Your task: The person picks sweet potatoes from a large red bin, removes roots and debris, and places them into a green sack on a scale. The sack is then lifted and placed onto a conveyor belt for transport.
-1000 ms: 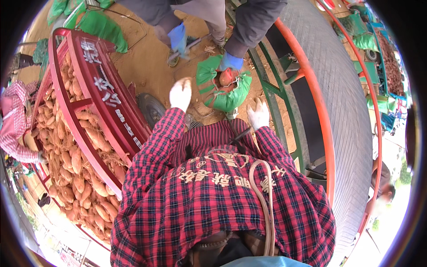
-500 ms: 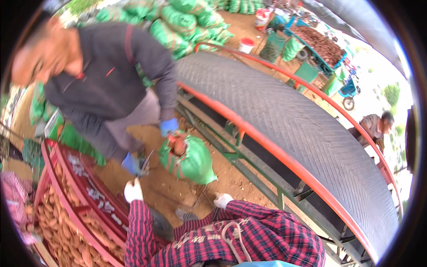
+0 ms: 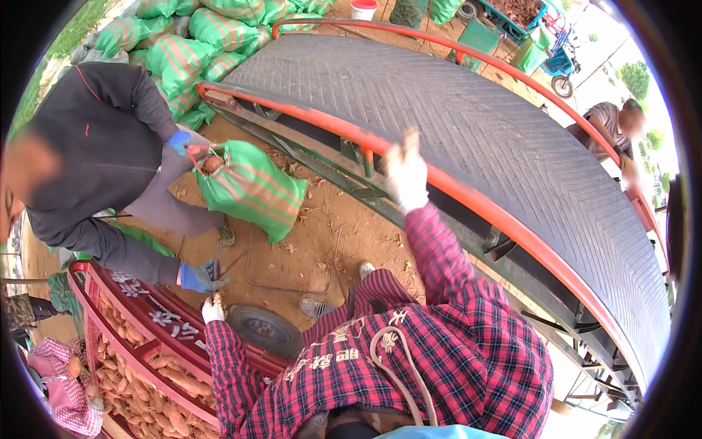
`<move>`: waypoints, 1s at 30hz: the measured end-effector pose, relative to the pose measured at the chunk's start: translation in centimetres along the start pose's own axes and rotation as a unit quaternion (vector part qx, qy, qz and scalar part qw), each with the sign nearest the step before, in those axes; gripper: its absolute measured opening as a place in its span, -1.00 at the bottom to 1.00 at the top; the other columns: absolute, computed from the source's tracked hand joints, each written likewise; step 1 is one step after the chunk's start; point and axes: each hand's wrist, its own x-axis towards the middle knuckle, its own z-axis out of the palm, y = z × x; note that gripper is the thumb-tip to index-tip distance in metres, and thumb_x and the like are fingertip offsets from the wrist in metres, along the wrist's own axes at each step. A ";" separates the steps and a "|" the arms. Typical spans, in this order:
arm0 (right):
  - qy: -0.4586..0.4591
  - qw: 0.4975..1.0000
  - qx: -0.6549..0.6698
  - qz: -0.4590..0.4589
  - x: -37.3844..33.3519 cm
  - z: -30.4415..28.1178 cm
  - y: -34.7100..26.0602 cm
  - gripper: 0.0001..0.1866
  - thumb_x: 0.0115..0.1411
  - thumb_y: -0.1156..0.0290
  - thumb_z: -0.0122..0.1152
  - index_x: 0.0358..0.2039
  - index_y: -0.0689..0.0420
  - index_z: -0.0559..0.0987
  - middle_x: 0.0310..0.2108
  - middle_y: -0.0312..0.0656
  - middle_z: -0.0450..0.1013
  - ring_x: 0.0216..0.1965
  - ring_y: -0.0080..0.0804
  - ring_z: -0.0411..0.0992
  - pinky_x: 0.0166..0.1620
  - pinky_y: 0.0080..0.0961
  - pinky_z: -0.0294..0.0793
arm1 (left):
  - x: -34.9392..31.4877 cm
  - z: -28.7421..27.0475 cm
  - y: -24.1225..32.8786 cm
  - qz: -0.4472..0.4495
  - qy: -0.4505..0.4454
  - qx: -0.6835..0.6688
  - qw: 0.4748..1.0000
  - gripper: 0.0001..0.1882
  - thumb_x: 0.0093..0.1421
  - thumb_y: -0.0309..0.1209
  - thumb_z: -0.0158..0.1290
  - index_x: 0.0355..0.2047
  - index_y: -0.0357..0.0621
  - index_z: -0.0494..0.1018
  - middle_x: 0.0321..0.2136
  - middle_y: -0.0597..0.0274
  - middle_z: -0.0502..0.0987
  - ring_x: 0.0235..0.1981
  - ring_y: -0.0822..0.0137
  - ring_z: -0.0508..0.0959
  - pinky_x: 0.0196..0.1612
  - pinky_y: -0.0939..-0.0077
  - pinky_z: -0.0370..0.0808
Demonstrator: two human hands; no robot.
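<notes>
My left hand, in a white glove with bare fingertips, is at the side of a red cart. Its fingers are drawn together; what they hold, if anything, is too small to make out. Just beyond them is a co-worker's blue-gloved hand with a small dark object. My right hand, gloved the same way, is raised at the orange rail of a conveyor, fingers stretched out and nothing visible in them. The co-worker's other blue-gloved hand grips the red-tied neck of a green mesh sack.
Sweet potatoes fill the cart, with a tyre beside it. The black ribbed conveyor belt runs along my right. Green sacks are piled at the far left. Another person is beyond the belt. A metal frame lies on the ground.
My right hand has risen from low near my body to the conveyor rail. The co-worker's green sack has swung left and upward. My left hand stays near the co-worker's hand. The view has shifted.
</notes>
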 end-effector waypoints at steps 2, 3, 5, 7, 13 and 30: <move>0.097 0.961 0.204 0.161 7.2 -3.0 0.5 -0.35 0.38 0.19 -0.05 0.35 0.29 0.10 -0.56 -0.11 0.50 -0.54 -0.36 0.50 -0.47 -0.43 0.44 | -0.5 -0.5 -0.4 0.038 0.043 0.071 0.996 -0.76 0.34 -0.16 0.08 -0.23 -0.05 0.46 -0.73 0.41 0.30 -0.82 0.50 0.25 -0.77 0.54 0.20; 0.122 0.955 0.186 0.195 9.2 -4.2 1.1 -0.36 0.42 0.15 -0.08 0.34 0.27 0.09 -0.51 -0.19 0.51 -0.52 -0.44 0.51 -0.46 -0.53 0.44 | -0.5 -0.3 -0.4 0.026 0.039 0.034 0.998 -0.77 0.37 -0.09 0.02 -0.30 0.08 0.38 -0.74 0.37 0.29 -0.85 0.41 0.24 -0.82 0.49 0.13; 0.084 0.946 0.234 0.208 9.5 -4.6 3.1 -0.42 0.42 0.15 -0.05 0.29 0.25 0.17 -0.42 -0.14 0.52 -0.51 -0.38 0.52 -0.43 -0.51 0.50 | -0.8 0.2 -0.5 0.048 -0.001 -0.019 0.999 -0.69 0.35 -0.05 0.03 -0.18 -0.01 0.45 -0.76 0.38 0.28 -0.84 0.44 0.24 -0.80 0.50 0.15; -0.145 0.976 0.056 0.150 5.4 -3.0 5.4 -0.56 0.42 0.15 -0.05 0.17 0.16 0.35 -0.39 -0.09 0.52 -0.43 -0.36 0.54 -0.36 -0.48 0.53 | -1.3 1.0 -0.3 0.069 0.027 0.031 0.997 -0.65 0.34 -0.04 0.04 -0.12 -0.04 0.46 -0.73 0.37 0.31 -0.83 0.45 0.25 -0.78 0.50 0.16; -0.566 0.737 -0.269 0.253 -16.8 4.0 9.8 -0.11 0.23 -0.27 0.01 0.24 0.32 0.30 -0.02 0.21 0.49 0.02 0.10 0.47 0.08 -0.15 0.48 | -3.3 1.4 1.8 0.033 0.087 0.011 0.996 -0.67 0.34 -0.09 0.07 -0.32 -0.12 0.46 -0.74 0.39 0.32 -0.79 0.51 0.27 -0.72 0.50 0.17; -0.384 0.786 0.099 0.475 -24.2 15.5 12.9 -0.85 0.31 0.45 0.17 -0.14 0.16 0.54 -0.60 -0.44 0.33 -0.64 -0.65 0.19 -0.58 -0.59 0.17 | 0.9 -0.1 2.3 0.071 0.176 0.165 0.968 -0.52 0.29 -0.02 -0.02 -0.05 -0.16 0.54 -0.27 -0.15 0.63 -0.17 -0.07 0.62 -0.09 0.15 0.51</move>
